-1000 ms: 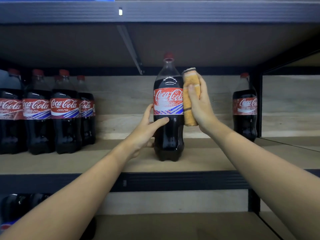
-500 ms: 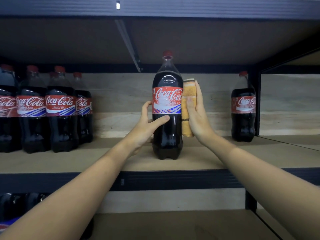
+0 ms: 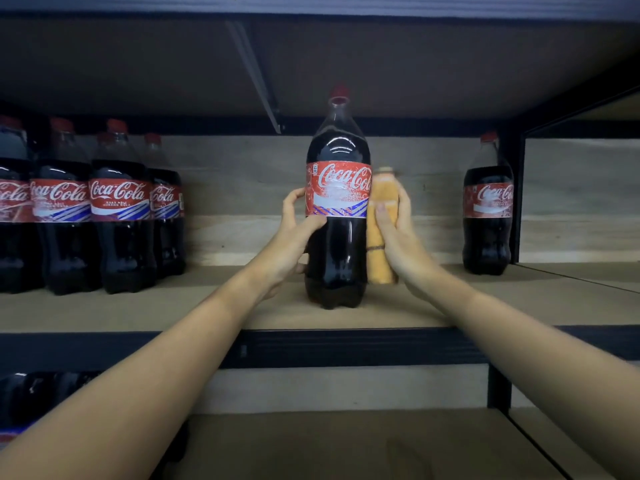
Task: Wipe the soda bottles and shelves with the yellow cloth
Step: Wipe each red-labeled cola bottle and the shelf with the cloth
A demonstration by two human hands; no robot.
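A large dark soda bottle (image 3: 336,209) with a red label and red cap stands upright near the front of the wooden shelf (image 3: 519,306). My left hand (image 3: 294,233) grips its left side just below the label. My right hand (image 3: 398,233) presses a folded yellow cloth (image 3: 379,237) flat against the bottle's right side, from the label down almost to the base. The cloth's far side is hidden behind the bottle and my fingers.
Several soda bottles (image 3: 117,209) stand in a group at the shelf's left end, and a single bottle (image 3: 488,206) stands at the right by a black upright post (image 3: 516,195). Above is the underside of another shelf. A lower shelf (image 3: 346,445) holds dark bottles (image 3: 34,396) at the left.
My right hand has slid the yellow cloth down the bottle's right side, from the shoulder to the lower body. My left hand keeps its hold on the bottle.
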